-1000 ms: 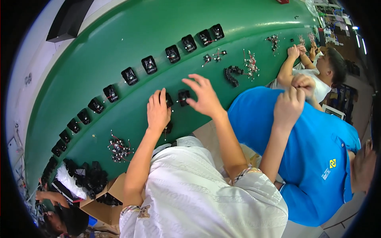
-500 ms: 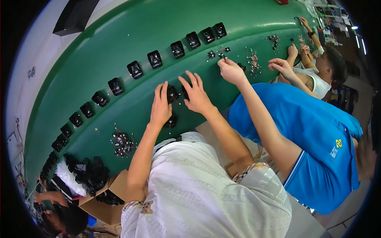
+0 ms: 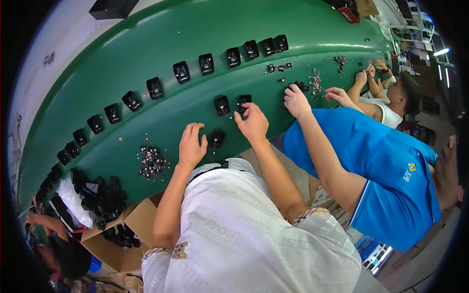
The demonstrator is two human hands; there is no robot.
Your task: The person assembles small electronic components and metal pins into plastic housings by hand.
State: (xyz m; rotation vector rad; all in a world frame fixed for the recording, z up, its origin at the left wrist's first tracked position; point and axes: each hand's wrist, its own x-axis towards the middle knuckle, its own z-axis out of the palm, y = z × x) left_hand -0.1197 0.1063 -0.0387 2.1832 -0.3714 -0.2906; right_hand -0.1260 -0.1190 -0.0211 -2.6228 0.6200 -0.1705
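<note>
On blue shirt [image 3: 386, 156], yellow emblem [image 3: 412, 167]; lettering [image 3: 407, 176]

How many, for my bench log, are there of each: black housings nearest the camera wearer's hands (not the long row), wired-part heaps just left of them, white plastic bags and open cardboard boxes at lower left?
Black housings: 3
Wired-part heap: 1
White plastic bag: 1
Open cardboard box: 1
Total: 6
</note>
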